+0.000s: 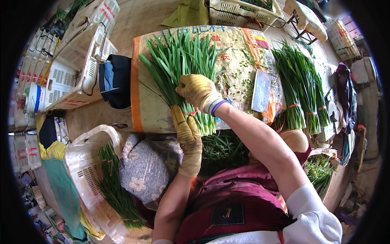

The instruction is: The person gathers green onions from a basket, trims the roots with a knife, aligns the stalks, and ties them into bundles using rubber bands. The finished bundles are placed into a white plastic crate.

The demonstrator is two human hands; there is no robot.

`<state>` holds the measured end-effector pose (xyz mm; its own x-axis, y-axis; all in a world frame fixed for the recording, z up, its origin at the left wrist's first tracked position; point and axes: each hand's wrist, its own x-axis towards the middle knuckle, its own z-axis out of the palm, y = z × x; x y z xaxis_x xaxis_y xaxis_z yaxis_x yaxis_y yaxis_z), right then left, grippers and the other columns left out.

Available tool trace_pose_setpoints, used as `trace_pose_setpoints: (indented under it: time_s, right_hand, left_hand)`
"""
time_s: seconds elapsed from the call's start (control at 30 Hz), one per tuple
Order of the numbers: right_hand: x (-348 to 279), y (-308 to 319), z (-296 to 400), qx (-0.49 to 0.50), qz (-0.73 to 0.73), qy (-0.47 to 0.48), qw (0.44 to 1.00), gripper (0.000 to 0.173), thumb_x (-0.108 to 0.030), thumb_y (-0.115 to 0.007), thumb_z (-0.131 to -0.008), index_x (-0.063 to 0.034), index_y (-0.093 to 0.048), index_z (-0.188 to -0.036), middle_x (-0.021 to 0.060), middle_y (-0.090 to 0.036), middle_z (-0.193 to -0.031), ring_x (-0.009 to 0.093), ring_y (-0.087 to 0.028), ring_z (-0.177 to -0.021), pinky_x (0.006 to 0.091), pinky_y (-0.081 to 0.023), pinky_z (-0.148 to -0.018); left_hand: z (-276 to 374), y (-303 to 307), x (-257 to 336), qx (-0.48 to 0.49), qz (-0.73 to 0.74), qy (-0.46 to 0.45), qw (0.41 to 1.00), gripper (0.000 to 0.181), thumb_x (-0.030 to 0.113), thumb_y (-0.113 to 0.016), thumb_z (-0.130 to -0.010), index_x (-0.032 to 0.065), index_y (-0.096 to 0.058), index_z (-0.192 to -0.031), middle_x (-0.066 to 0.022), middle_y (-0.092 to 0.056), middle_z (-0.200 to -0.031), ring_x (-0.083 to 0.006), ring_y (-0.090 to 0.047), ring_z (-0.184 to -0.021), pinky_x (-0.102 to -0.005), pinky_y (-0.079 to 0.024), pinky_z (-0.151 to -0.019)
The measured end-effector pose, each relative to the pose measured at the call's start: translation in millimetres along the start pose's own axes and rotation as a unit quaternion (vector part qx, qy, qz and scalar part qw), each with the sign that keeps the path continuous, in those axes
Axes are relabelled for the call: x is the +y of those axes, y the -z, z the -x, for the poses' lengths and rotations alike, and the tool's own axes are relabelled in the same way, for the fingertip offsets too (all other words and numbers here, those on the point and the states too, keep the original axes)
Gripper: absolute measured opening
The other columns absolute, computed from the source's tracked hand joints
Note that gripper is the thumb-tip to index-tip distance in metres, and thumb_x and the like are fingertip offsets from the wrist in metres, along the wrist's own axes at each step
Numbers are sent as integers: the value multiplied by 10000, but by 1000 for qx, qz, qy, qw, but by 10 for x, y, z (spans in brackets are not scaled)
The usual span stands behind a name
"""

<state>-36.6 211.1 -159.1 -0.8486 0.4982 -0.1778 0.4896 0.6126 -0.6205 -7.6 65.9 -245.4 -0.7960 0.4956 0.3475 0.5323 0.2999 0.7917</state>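
Before me lies a loose-topped bundle of garlic chives (182, 56) with a red band (192, 113) around its lower stems. My right hand (199, 93), in a stained yellow glove, is curled closed over the leaves above the band. My left hand (186, 137), gloved alike, lies palm-up along the lower left of the bundle, fingers extended and thumb apart, touching the stems. The bundle rests on a work surface covered with a printed woven sack (152, 106). A broad cleaver (261, 91) lies to the right, among scattered leaf scraps.
Several banded chive bundles (300, 88) lie at the right. A white plastic basket (86, 170) with more bundles stands at my left. White crates (71, 73) stand farther left, another crate (243, 16) beyond the surface. A patterned grey cloth (146, 170) covers my left knee.
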Motion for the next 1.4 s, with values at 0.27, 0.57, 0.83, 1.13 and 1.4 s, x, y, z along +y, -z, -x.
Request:
trace_pose_setpoints:
  time_s: [0.27,0.57,0.83,1.13,1.4]
  right_hand:
    - [281,161,186,96,125,-44,987,253,-337,-592,-823,-86,-622,-835,160,-635,-707,353,-630,-707,443,-498,-643]
    - [205,155,-79,63,183,-13,981,239,-290,-554,-841,-69,-643,-848,176,-646,-750,356,-638,-759,444,-509,-700]
    - [347,419,-118,84,-477,-70,872,217,-125,-578,-925,1,-586,-1102,90,-659,-735,123,-594,-507,237,-510,-468]
    - [1117,-177,1259,-14,-555,-152,818,203,-136,-559,-931,1,-619,-1069,74,-653,-749,131,-619,-631,252,-522,-598]
    - [962,-454,1540,-25,-619,-148,771,187,-80,-533,-932,9,-598,-1084,55,-619,-762,118,-592,-646,245,-513,-590]
  left_hand:
    - [12,-1,13,-9,-41,-13,999,527,102,-466,-967,-58,-263,-1426,-264,-305,-1445,-387,-308,-1349,-421,-258,-1118]
    - [-9,25,27,-15,-22,-14,1000,516,123,-459,-971,-58,-280,-1420,-271,-312,-1440,-392,-307,-1349,-424,-248,-1121]
    - [-54,125,-13,-42,69,34,996,532,157,-486,-967,-42,-295,-1421,-257,-306,-1450,-375,-312,-1349,-409,-242,-1123]
    - [-73,170,50,-116,107,72,985,984,164,-793,-746,53,-161,-1492,-141,-173,-1540,-240,-173,-1415,-346,-149,-1146]
    - [-169,418,19,-244,254,164,921,917,-48,-647,-758,81,-131,-1505,-124,-103,-1568,-225,-92,-1444,-332,-94,-1160]
